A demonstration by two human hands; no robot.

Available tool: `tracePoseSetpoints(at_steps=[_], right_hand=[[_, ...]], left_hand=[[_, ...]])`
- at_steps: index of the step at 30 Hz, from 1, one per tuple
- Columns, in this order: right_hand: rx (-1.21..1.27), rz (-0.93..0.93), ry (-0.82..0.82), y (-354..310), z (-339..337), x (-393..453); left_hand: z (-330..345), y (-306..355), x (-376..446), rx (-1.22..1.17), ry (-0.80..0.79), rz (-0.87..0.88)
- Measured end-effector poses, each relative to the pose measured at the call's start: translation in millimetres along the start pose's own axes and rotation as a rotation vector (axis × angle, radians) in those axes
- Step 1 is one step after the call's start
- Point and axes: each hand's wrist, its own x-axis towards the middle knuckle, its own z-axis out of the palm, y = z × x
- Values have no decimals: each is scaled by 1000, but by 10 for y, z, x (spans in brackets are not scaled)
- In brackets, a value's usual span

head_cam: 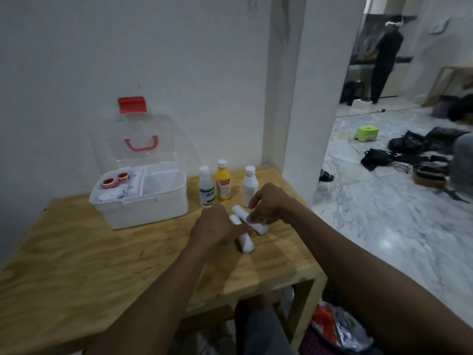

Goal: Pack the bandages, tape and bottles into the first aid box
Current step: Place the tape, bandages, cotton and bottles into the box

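Observation:
The white first aid box stands open on the wooden table, its clear lid with red latch tilted back against the wall. Two red tape rolls lie in its left tray compartment. Right of the box stand a clear bottle, a yellow bottle and a white bottle. Two white bandage rolls lie side by side in front of them. My left hand rests over the nearer roll. My right hand has its fingers curled onto the farther roll.
The table's right edge runs close beside my right arm, with marble floor beyond. A white pillar stands behind the bottles. A green stool, dark bags and another person are farther off on the right. A colourful bag sits under the table.

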Motion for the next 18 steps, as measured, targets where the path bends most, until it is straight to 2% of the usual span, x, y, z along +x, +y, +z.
tracePoseSetpoints(at_steps=[12,18], right_hand=[[-64,37,-43,18,131,99],[54,-16,-94,-26,130,-56]], left_hand=[[-91,-9,5,149,2,2],[-271,-160,-197,-80,79,31]])
